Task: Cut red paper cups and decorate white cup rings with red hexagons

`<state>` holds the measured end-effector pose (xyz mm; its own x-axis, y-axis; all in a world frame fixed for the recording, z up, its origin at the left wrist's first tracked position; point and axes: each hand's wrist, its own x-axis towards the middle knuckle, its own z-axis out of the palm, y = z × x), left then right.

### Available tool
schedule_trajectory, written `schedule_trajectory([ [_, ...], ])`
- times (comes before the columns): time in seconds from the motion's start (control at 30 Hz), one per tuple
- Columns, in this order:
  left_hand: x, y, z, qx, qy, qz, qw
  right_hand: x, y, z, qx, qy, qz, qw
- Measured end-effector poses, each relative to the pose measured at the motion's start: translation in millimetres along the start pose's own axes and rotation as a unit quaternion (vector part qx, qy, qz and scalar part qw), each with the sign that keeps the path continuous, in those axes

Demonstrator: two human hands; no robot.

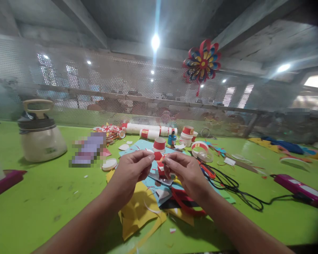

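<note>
Both hands are raised over the middle of the table, fingertips close together. My left hand (132, 169) is closed in a pinch on the left edge of a small red paper piece (158, 156). On the piece's right edge, my right hand (185, 173) is also closed, thumb against fingers. Just behind stands a red-and-white paper cup (159, 144). Scissors with red handles (185, 203) lie below my right hand, over light blue paper (151, 181). Yellow paper scraps (139, 208) spread out in front, partly under my left wrist.
A large lidded jug (42, 141) stands at the left. White paper-cup stacks (148, 127) lie at the back, near a blue bottle (171, 139). Black cable (228, 183) coils at the right, near a purple power strip (299, 188). A paper flower (203, 63) hangs above.
</note>
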<state>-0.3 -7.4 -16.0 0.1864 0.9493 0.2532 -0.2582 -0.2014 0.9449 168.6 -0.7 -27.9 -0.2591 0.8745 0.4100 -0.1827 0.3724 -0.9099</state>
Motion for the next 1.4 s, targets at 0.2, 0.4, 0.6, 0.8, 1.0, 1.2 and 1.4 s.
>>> schedule_trajectory([
  [0.2,1,-1,1,-0.005,-0.007,-0.037,0.999,1,1,1,0.002,0.009,-0.008,1.0],
  [0.4,1,-4,0,0.017,-0.026,-0.034,0.999,-1,0,2,-0.001,0.006,-0.001,1.0],
  [0.6,1,-7,1,0.057,-0.042,-0.034,0.997,2,0,2,-0.005,0.021,0.023,1.0],
  [0.8,2,-5,0,0.067,-0.042,-0.057,0.995,6,6,-1,0.01,0.029,0.064,0.997],
  [1.0,4,1,-1,0.06,0.031,-0.096,0.993,7,1,1,0.016,0.034,0.096,0.995],
  [1.2,12,-3,-9,0.041,0.08,-0.103,0.991,7,0,3,0.013,0.042,0.108,0.993],
  [1.4,21,35,-21,0.05,0.085,-0.067,0.993,17,0,-18,0.024,0.086,0.073,0.993],
])
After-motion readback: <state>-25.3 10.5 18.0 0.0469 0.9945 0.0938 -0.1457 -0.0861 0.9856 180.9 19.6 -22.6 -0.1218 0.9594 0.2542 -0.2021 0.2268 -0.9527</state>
